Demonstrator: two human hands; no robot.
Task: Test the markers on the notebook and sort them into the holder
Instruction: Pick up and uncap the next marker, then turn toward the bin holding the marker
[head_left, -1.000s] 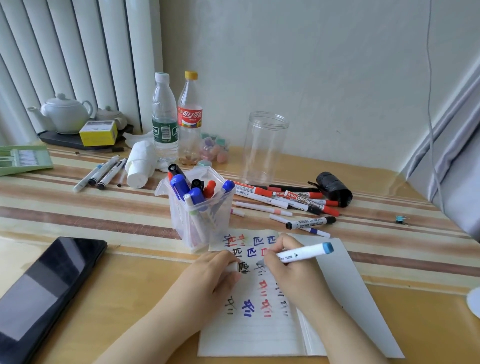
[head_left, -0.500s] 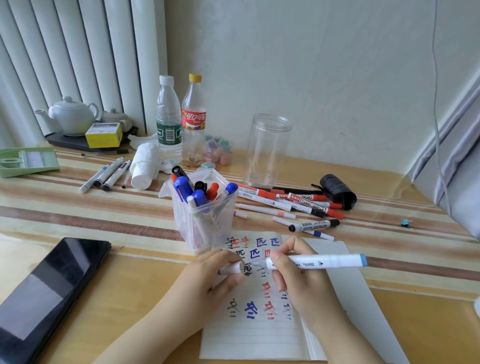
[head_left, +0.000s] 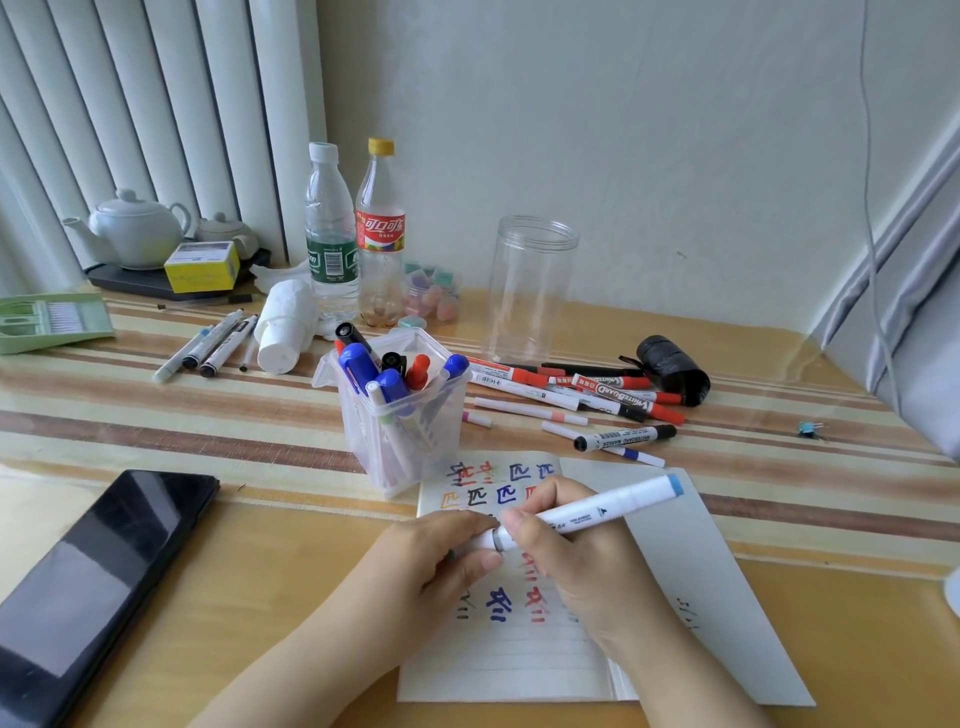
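I note both grips closed on the white marker (head_left: 592, 512): left hand (head_left: 441, 551) on its cap end, right hand (head_left: 566, 551) on the barrel. They sit over the notebook (head_left: 519, 654), holder (head_left: 400, 415) just beyond, bare desk (head_left: 291, 587) left.

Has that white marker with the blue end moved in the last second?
Yes. The white marker has swung from tip-down writing to lying nearly level above the notebook, and its cap has been pushed back on at the left hand.

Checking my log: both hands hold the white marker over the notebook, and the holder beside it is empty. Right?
Not quite. In the head view the holder already has several markers in it. Both hands, left and right, do hold the white marker over the notebook.
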